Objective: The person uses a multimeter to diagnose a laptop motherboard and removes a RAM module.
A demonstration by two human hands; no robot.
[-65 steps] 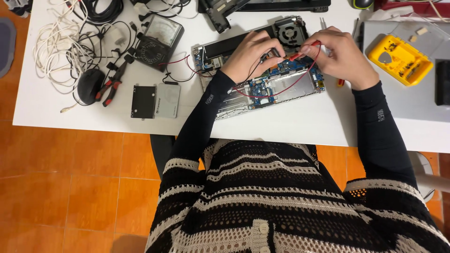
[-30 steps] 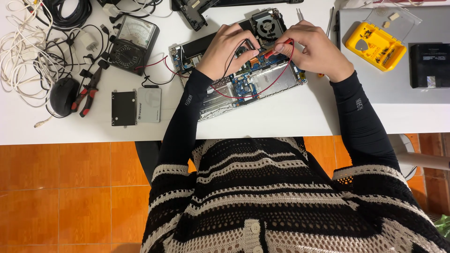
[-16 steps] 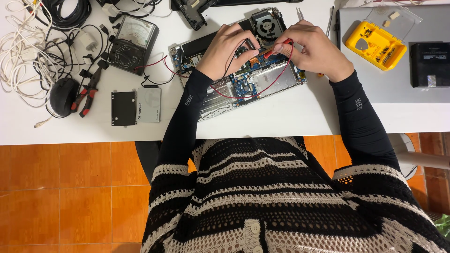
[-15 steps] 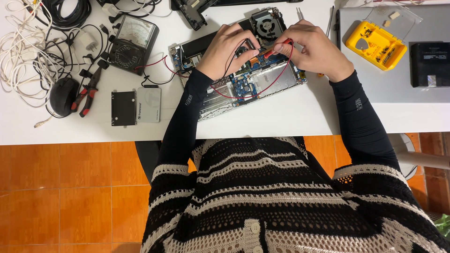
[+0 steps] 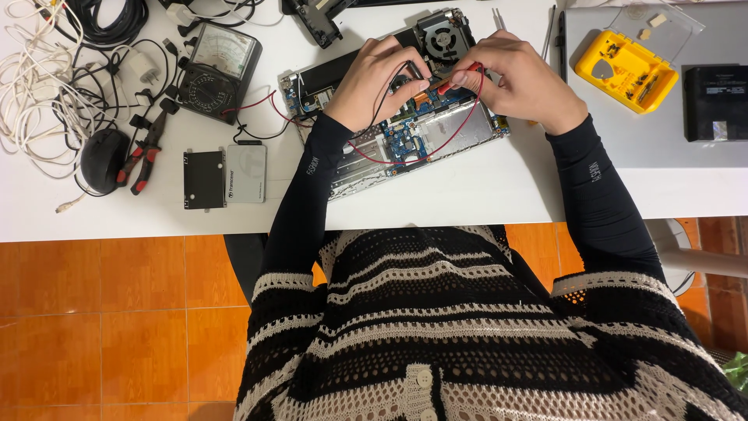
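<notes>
Laptop base (image 5: 405,136), opened with its blue circuit board bare, lay at upper centre of the white surface (image 5: 483,187). Far left sat tangled white cables (image 5: 35,70), a black mouse (image 5: 103,160) and red-handled pliers (image 5: 140,156); beside them an analog multimeter (image 5: 218,72) and two flat drives (image 5: 224,177). The left hand (image 5: 374,86) pinched a black probe (image 5: 419,74) over the board, its grip pressed together. The right hand (image 5: 522,82) pinched a red probe (image 5: 456,78), its red lead looping across the board. A yellow parts case (image 5: 623,70) sat at upper right.
</notes>
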